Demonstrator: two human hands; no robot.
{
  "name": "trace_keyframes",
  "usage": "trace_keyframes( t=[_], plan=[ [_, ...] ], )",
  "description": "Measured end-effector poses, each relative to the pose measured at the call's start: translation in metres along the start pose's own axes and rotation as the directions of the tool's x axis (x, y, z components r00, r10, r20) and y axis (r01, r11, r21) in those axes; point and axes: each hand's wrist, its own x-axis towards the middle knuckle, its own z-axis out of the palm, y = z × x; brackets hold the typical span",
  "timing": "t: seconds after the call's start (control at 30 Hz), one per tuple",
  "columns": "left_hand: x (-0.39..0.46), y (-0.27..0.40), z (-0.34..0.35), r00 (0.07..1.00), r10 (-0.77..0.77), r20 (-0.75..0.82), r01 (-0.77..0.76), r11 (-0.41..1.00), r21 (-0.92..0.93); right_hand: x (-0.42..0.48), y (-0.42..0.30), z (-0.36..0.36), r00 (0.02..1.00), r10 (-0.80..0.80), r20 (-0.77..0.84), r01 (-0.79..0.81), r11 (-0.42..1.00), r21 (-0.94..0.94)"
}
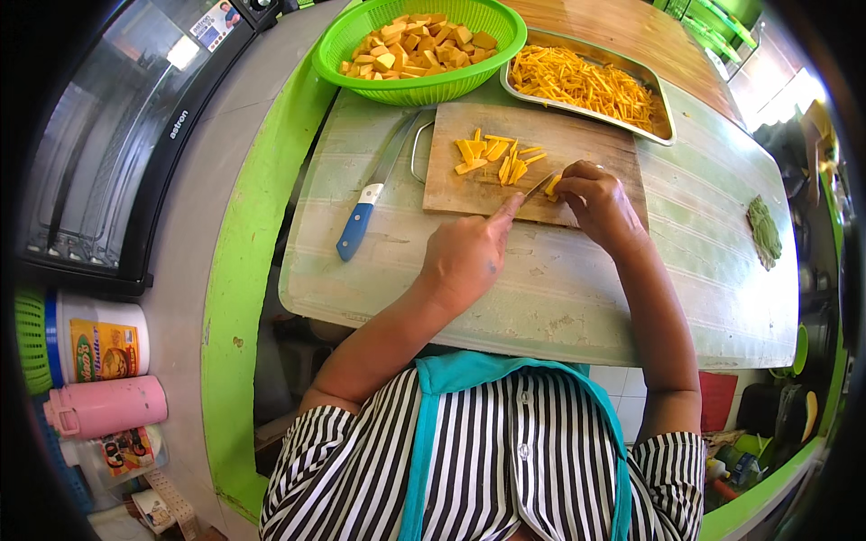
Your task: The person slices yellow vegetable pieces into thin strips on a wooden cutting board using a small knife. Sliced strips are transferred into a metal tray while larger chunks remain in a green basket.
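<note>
My left hand (467, 253) is closed round a small knife (536, 187), its handle hidden in the fist and the index finger reaching along the blade. The blade is beside a small yellow-orange vegetable piece (553, 188), pinched in the fingertips of my right hand (595, 203). Both hands are at the near edge of a wooden cutting board (541, 128) with a metal handle. Cut slices (469, 152) and thin strips (515, 169) lie on the board. A large knife with a blue and white handle (355, 230) rests left of the board.
Behind the board stand a green plastic basket (406, 84) of vegetable chunks and a metal tray (588, 111) heaped with thin strips. A crumpled green cloth or leaf (764, 232) lies at the table's right. A toaster oven (135, 128) stands at the left on a counter.
</note>
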Motion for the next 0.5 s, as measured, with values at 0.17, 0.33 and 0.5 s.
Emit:
trace_keyframes(
  t=[0.17,0.33,0.5],
  plan=[
    [0.0,0.008,-0.003,1.0,0.018,0.024,-0.019,0.999,0.032,-0.002,-0.005,0.0,0.999,0.021,0.032,-0.019,0.998,-0.063],
    [-0.001,0.013,-0.009,0.999,0.045,-0.024,-0.045,0.999,0.013,-0.007,-0.003,0.004,1.0,-0.026,-0.012,0.025,0.994,-0.11],
    [-0.001,0.017,-0.008,0.999,0.024,0.029,-0.025,0.998,0.054,-0.008,-0.007,0.005,0.998,-0.042,-0.046,0.036,0.992,-0.117]
  ],
)
